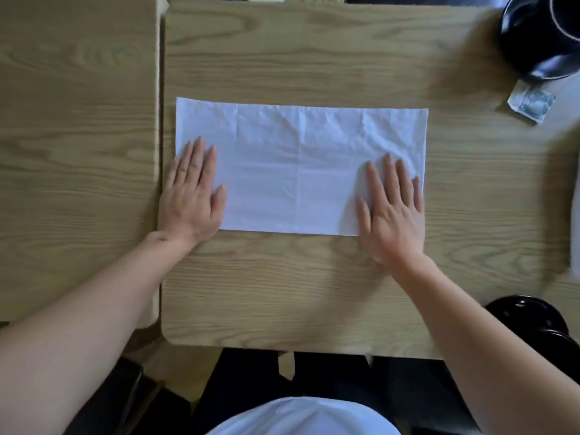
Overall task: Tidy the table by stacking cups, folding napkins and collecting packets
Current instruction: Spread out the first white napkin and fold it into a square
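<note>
Head view, looking down: one white napkin [298, 167], two hands, one packet [531, 103], and dark cups [539, 36] blurred at the far right corner, their number unclear. The napkin lies flat at the middle of a light wooden table [314, 277], a wide rectangle with faint crease lines. The left hand [191, 202] presses its left end, the right hand [390, 211] its right end, both with fingers straight and flat.

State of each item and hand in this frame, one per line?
napkin: spread flat, creased, pinned at both near corners
left hand: open, pressing the napkin's left end
right hand: open, pressing the napkin's right end
packet: lying flat, far right
dark cup: blurred, contents unclear
</note>
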